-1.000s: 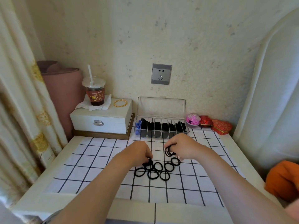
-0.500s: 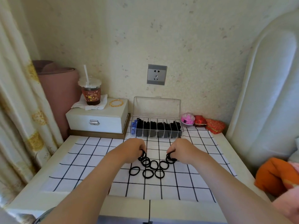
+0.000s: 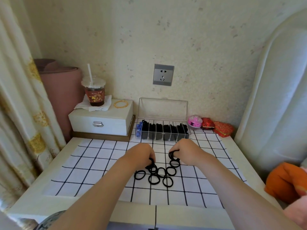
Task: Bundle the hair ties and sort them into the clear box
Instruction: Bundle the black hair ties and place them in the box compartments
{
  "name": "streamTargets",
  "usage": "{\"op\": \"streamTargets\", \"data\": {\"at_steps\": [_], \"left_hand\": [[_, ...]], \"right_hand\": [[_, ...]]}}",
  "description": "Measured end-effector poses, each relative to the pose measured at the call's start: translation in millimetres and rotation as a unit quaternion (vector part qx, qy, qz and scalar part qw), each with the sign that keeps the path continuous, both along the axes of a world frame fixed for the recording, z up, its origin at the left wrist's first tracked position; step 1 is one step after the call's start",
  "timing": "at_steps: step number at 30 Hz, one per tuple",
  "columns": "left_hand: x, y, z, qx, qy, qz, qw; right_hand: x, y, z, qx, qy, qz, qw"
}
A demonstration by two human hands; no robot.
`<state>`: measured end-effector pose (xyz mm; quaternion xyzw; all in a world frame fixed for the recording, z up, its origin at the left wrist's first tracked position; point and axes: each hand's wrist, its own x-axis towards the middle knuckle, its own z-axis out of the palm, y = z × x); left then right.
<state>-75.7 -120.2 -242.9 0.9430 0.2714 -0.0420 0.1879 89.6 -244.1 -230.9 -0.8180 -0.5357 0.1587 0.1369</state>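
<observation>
Left hand (image 3: 141, 156) grip closed on 1 of the loose black hair ties (image 3: 156, 175) on the checked counter (image 3: 93, 163), right hand (image 3: 186, 151) grip holding a bundle of ties (image 3: 172, 154), clear box (image 3: 162, 130) open behind, compartments filled.

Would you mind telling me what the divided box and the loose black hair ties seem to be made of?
The divided box looks like clear rigid plastic: the wall shows through its raised lid, and its edges glint. The loose hair ties look like matte fabric-covered elastic, judging by their soft, uneven loops with no shine.
</observation>
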Motion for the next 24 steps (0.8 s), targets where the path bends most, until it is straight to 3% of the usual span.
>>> {"op": "streamTargets", "data": {"at_steps": [2, 11, 18, 22, 24], "left_hand": [[-2.9, 1.2, 0.0, -0.004, -0.003, 0.000, 1.000], [-13.8, -2.0, 16.0, -0.045, -0.046, -0.016, 0.998], [-15.6, 2.9, 23.9, -0.099, -0.096, -0.007, 0.990], [-16.2, -5.8, 25.5, -0.245, -0.075, -0.016, 0.967], [-15.0, -12.1, 23.7, -0.231, -0.024, -0.044, 0.972]], "right_hand": [[-0.1, -1.6, 0.6, -0.012, 0.013, 0.002, 1.000], [-9.7, -0.1, -7.0, -0.054, -0.118, 0.033, 0.991], [-10.9, 4.5, 15.1, 0.015, 0.034, 0.003, 0.999], [-19.1, -3.4, 26.7, -0.051, 0.147, 0.021, 0.988], [-22.2, -7.8, 25.0, -0.088, 0.157, 0.034, 0.983]]}}
